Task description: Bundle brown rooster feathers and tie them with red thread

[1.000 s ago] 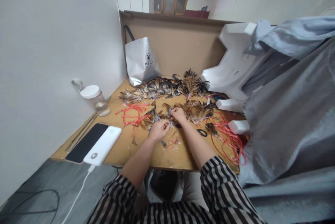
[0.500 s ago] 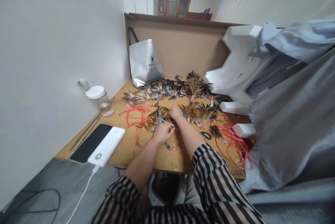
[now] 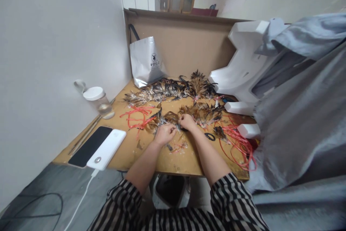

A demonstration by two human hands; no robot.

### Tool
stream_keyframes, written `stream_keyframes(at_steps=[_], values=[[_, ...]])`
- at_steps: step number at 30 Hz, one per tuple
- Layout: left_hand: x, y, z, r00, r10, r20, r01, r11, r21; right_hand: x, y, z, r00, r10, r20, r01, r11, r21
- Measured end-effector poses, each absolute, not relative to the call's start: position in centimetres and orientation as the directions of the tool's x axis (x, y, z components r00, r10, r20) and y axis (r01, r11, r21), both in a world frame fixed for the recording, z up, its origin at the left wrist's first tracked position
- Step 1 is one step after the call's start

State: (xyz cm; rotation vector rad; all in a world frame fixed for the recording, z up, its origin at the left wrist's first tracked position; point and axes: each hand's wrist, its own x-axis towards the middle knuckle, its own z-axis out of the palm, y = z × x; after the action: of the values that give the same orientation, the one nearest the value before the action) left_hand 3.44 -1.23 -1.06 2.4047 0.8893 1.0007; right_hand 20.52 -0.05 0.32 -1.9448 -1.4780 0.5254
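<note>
Brown and black feathers lie in bunches across the wooden table. My left hand (image 3: 165, 134) is closed in a pinch at the near edge of a small feather pile (image 3: 171, 118); whatever its fingertips hold is too small to make out. Just right of it, my right hand (image 3: 187, 121) is closed, fingertips pressed onto feathers at the left end of a brown feather bunch (image 3: 204, 114). The two hands are close together but apart. Behind them stretches a long row of mottled feathers (image 3: 159, 91), with an upright brown bunch (image 3: 199, 85) at its right.
Red plastic strips (image 3: 137, 117) lie left, more red strands (image 3: 239, 144) right, beside a black ring (image 3: 209, 137). A lidded jar (image 3: 100, 103), phone (image 3: 90, 146) and white power bank (image 3: 106, 150) line the left side. A silver bag (image 3: 146, 61) and white foam (image 3: 235, 61) stand behind.
My right hand has come back from the far feathers toward me and slightly right, beside my left hand. My left hand stays near the same pile. The whole view has shifted slightly.
</note>
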Motion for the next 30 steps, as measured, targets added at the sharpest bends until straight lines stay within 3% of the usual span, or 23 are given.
stream_keyframes(at_steps=[2,6,10,15,24,30], values=[[3.5,-1.1,-1.1,0.518,0.695,0.499,0.393,-0.711,0.583,19.6,-0.6,0.2,0.281,0.959,0.021,0.62,-0.166,-0.767],[3.7,-0.9,-1.2,0.42,0.736,0.531,0.293,-0.664,0.688,18.0,-1.3,0.3,0.344,0.938,0.041,0.304,-0.07,-0.95],[4.0,-0.7,-1.2,0.289,0.829,0.478,0.163,-0.535,0.829,17.4,-1.8,0.7,0.339,0.939,0.051,0.056,0.034,-0.998],[4.4,-0.6,-1.0,0.264,0.908,0.325,-0.036,-0.327,0.944,17.0,-2.4,1.3,0.338,0.939,0.058,-0.018,0.069,-0.997],[4.2,-0.5,0.0,0.309,0.947,0.086,-0.183,-0.03,0.983,16.0,-2.7,1.5,0.326,0.943,0.061,-0.057,0.084,-0.995],[3.8,-0.2,0.3,0.356,0.934,0.018,-0.273,0.085,0.958,16.4,-2.5,1.2,0.196,0.981,-0.002,-0.298,0.057,-0.953]])
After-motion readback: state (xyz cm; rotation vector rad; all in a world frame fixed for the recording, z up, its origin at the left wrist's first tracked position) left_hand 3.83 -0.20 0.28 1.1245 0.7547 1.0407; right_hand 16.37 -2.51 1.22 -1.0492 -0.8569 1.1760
